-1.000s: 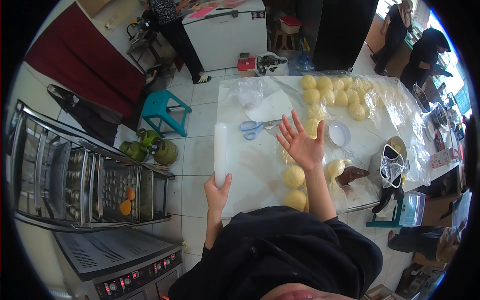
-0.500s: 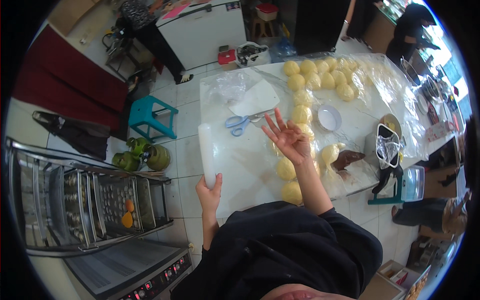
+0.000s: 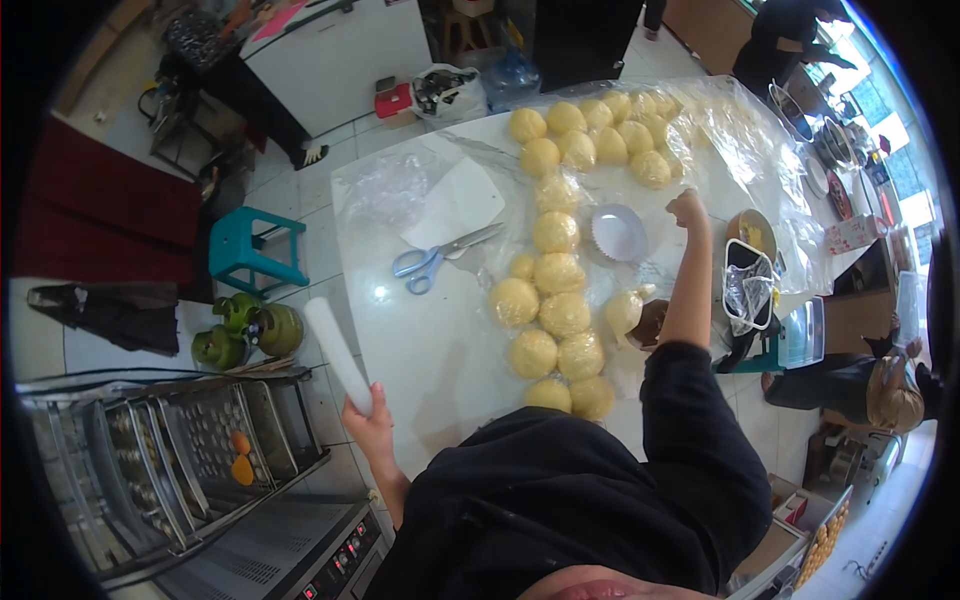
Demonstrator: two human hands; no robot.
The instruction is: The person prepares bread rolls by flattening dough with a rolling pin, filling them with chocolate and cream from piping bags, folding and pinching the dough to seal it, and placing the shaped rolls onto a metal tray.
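My left hand (image 3: pixel 371 418) is wrapped round the lower end of a white rolling pin (image 3: pixel 337 350), held tilted beside the table's left edge. Over the right part of the table, my right hand (image 3: pixel 687 208) is closed with its fingers curled; whether anything is in it I cannot make out. It is near the clear plastic sheet (image 3: pixel 728 135), between a round pale fluted tin (image 3: pixel 619 233) and a bowl (image 3: pixel 752 235) with something yellow inside. Yellow dough balls (image 3: pixel 557 232) lie in rows under clear plastic. A tied plastic bag of yellow stuff (image 3: pixel 624 312) sits near my right forearm.
Blue-handled scissors (image 3: pixel 418 268) and a white sheet (image 3: pixel 458 205) lie on the table (image 3: pixel 385 320). A grey bin (image 3: pixel 748 285) stands at its right edge. At left are a teal stool (image 3: pixel 250 245), green gas cylinders (image 3: pixel 235 325) and a tray rack (image 3: pixel 160 460). Other people stand around the room.
My right hand has swung right and away from above the dough balls, its spread fingers now curled. The rolling pin in my left hand leans further left. The whole view has shifted.
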